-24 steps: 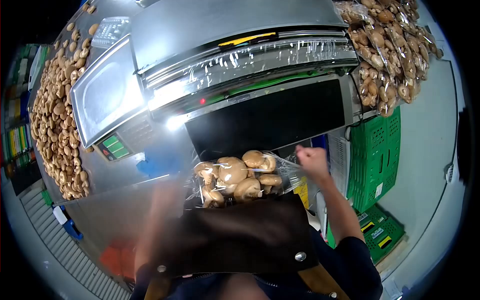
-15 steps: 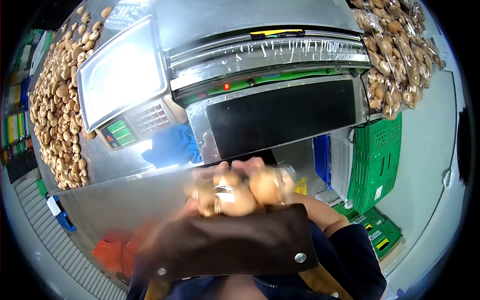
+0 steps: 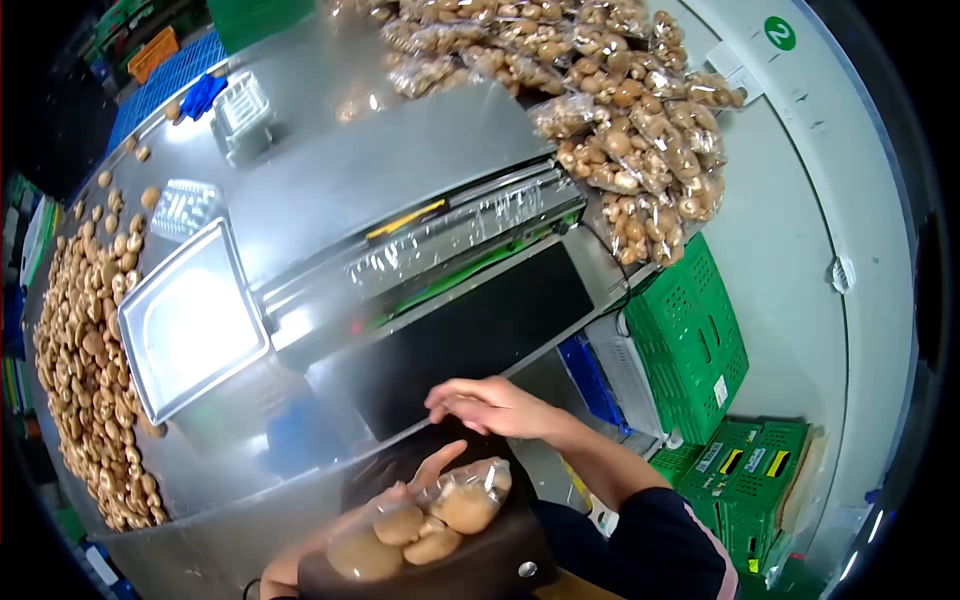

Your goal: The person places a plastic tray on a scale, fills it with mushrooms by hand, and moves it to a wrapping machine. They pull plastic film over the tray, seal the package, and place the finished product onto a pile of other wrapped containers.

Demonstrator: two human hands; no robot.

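Observation:
A clear plastic bag of brown mushrooms (image 3: pixel 440 525) lies tilted low in front of my body, against the dark apron. My left hand (image 3: pixel 432 466) is around the far side of this bag and grips it; most of its fingers are hidden behind the mushrooms. Apart from the bag, my right hand (image 3: pixel 485 407) hovers near the front edge of a black pad (image 3: pixel 480 330). Its fingers are loosely stretched and hold nothing. Behind the pad runs the metal bar of a sealing machine (image 3: pixel 440 235), with shreds of film on it.
Loose mushrooms (image 3: pixel 80 360) cover the steel table's left side, beside a scale with a shiny tray (image 3: pixel 195 320). Filled mushroom bags (image 3: pixel 640 130) pile up at the far right. Green crates (image 3: pixel 690 340) stand right of the table. A clear plastic punnet (image 3: pixel 240 105) sits at the back.
The view has swung toward the right. Earlier both hands were at the mushroom bag; now my right hand is off it, while the bag is lower, by my left hand.

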